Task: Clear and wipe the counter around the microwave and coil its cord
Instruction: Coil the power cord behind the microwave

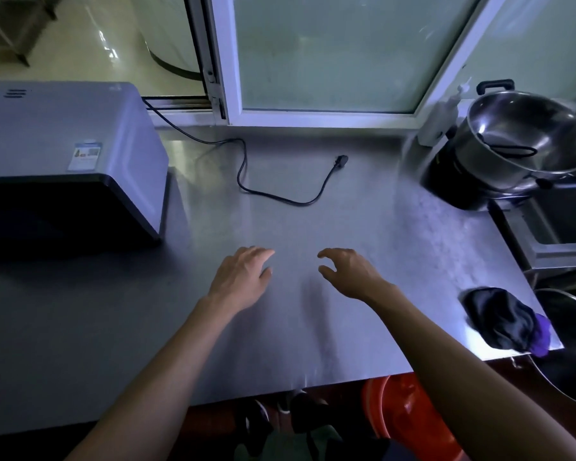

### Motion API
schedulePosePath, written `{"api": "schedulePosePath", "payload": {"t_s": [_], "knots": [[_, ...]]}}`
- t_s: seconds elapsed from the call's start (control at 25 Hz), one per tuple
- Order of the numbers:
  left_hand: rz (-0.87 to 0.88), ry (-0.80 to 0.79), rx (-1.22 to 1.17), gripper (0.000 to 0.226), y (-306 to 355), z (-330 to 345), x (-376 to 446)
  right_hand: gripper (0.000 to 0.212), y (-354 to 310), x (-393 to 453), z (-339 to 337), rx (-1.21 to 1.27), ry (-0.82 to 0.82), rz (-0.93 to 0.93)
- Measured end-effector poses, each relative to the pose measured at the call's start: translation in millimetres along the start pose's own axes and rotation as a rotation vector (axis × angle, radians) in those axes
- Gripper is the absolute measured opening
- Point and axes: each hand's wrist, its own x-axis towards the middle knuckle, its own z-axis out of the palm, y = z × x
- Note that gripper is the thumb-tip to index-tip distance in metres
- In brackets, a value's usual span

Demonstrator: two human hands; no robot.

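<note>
While both hands point(243, 277) hover empty | cord point(273, 191) uncoiled | cloth point(502, 317) right | microwave point(67, 154) left

Frosted window point(330, 51) in white frame; glossy floor point(90, 38).

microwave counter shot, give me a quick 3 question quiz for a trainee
1. True or false: the microwave cord's plug lies loose on the counter.
2. The dark cloth sits: A) on the microwave B) at the counter's right front corner C) in the steel pot.
3. What does the left hand or right hand hold?

Key: 1 true. 2 B. 3 nothing; both hands are over bare counter with loosely curled fingers.
</note>
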Motion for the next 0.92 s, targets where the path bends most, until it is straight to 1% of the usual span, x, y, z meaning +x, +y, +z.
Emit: {"api": "schedulePosePath", "payload": {"t_s": [0.32,0.52,0.76,0.92], "knots": [[-0.021,-0.110,0.065,0.042,10,15,71,0.039,46,67,-4,0.106,-0.007,-0.033],[-0.085,-0.159,0.087,0.041,4,22,100,0.040,73,114,-8,0.111,-0.027,-0.044],[-0.140,-0.169,0.039,0.043,-16,20,138,0.043,57,173,-9,0.075,-0.039,-0.102],[-0.166,-0.150,-0.018,0.044,-31,18,166,0.035,31,212,-3,-0.042,-0.009,-0.109]]}}
